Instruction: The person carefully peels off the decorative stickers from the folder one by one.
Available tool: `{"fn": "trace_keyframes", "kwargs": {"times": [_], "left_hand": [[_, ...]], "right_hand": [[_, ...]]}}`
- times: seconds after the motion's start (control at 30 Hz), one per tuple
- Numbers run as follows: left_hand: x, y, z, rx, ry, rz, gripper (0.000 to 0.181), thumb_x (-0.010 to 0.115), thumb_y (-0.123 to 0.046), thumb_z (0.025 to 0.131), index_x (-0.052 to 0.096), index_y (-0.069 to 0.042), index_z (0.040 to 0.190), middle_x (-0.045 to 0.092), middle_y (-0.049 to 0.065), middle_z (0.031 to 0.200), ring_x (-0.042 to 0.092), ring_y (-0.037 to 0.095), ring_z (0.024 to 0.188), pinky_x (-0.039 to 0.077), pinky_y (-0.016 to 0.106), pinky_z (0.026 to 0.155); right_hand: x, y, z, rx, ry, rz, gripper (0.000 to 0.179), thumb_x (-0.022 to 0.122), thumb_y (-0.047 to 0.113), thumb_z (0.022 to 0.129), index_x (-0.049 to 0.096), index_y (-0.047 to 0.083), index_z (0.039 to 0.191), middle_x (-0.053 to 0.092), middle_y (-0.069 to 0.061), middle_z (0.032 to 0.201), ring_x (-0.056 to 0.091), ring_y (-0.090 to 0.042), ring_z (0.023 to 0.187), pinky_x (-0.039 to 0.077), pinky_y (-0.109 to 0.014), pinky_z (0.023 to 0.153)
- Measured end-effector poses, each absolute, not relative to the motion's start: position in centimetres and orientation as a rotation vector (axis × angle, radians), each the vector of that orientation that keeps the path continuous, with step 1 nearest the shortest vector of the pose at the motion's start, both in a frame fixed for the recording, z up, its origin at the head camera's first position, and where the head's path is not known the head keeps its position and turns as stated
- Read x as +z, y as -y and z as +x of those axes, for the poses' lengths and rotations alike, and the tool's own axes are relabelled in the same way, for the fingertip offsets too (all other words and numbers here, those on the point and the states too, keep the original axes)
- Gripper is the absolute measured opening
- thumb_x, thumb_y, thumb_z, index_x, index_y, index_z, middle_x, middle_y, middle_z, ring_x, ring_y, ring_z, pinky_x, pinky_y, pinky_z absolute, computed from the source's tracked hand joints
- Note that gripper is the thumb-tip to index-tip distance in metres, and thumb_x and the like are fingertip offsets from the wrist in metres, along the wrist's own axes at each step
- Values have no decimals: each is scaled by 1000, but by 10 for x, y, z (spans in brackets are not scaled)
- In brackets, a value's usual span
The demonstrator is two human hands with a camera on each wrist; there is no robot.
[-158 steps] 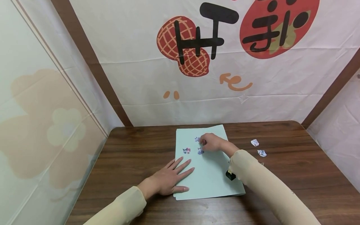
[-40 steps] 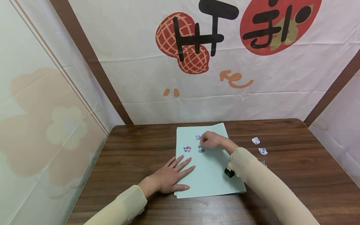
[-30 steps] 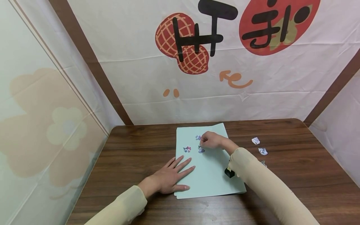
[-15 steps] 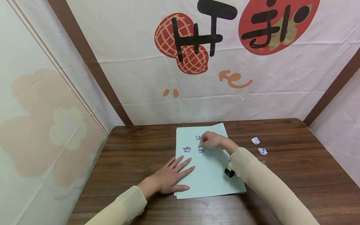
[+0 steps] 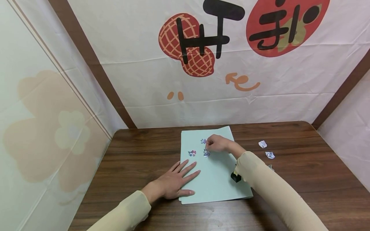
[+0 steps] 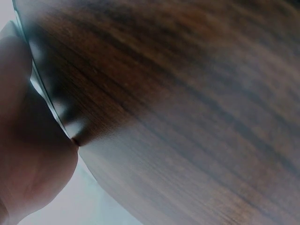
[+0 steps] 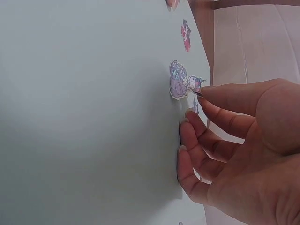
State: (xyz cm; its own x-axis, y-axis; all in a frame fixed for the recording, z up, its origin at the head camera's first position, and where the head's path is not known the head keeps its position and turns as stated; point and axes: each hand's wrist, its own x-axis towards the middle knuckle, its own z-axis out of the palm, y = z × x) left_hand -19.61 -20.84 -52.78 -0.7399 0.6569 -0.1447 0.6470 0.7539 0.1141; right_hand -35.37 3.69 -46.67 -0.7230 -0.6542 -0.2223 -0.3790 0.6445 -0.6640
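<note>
My right hand [image 5: 216, 143] pinches a purple character sticker [image 7: 178, 80] between thumb and forefinger, at the sticker's head end. The sticker's wide skirt part lies close over the pale mint paper [image 5: 214, 179]; from these views I cannot tell how much of it touches. The other right fingers curl down beside the paper. My left hand [image 5: 174, 182] rests flat with spread fingers on the paper's left edge. A pink and dark sticker [image 5: 192, 153] is on the paper near its fingertips. Another purple sticker [image 5: 203, 141] sits higher up, partly behind the right hand.
Two loose stickers [image 5: 262, 144] lie on the brown wooden table [image 5: 144, 150] to the right, and one more [image 5: 270, 167] is partly covered by the right sleeve [image 5: 260, 173]. A small black object [image 5: 236, 177] shows beneath that sleeve. A printed cloth [image 5: 138, 80] hangs behind the table.
Since the earliest frame the head view has shifted slightly. The pinched sticker has tilted a little in the right hand, which stays at almost the same place. The left hand has not moved.
</note>
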Motion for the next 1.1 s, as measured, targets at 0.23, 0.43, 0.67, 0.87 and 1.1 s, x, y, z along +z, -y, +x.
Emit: {"fn": "trace_keyframes", "kwargs": {"times": [0.23,0.43,0.67,0.87,1.1], "left_hand": [[-529,207,-194,96,-2773,1037,75,28,-71,102,14,-33,166,0,0,174,-2,32,158,9,58,124],[-528,205,-190,85,-2779,1032,75,29,-70,103,14,-33,166,1,1,174,-2,33,158,9,59,124],[-527,203,-187,91,-2780,1028,75,30,-70,103,14,-33,166,1,1,174,-1,33,158,9,59,124],[-527,204,-187,89,-2780,1033,75,29,-70,103,14,-32,166,1,2,174,-1,33,158,9,59,124],[-526,204,-188,89,-2770,1021,75,28,-71,102,14,-33,166,0,1,174,-2,33,158,9,59,124]], "right_hand": [[-469,-39,-356,-880,-2449,-758,12,60,12,101,70,4,101,60,-4,92,51,-17,85,41,-30,71],[-468,-41,-354,-879,-2440,-752,14,60,12,102,71,3,101,60,-5,90,50,-18,82,41,-30,69],[-468,-42,-351,-878,-2437,-776,14,60,11,101,72,2,101,61,-4,89,50,-17,80,40,-29,68],[-466,-42,-349,-898,-2423,-766,13,61,10,101,71,2,100,60,-4,88,49,-16,80,40,-29,68],[-461,-44,-345,-902,-2409,-774,12,61,9,100,71,3,99,61,-3,88,50,-17,81,41,-29,70]]}}
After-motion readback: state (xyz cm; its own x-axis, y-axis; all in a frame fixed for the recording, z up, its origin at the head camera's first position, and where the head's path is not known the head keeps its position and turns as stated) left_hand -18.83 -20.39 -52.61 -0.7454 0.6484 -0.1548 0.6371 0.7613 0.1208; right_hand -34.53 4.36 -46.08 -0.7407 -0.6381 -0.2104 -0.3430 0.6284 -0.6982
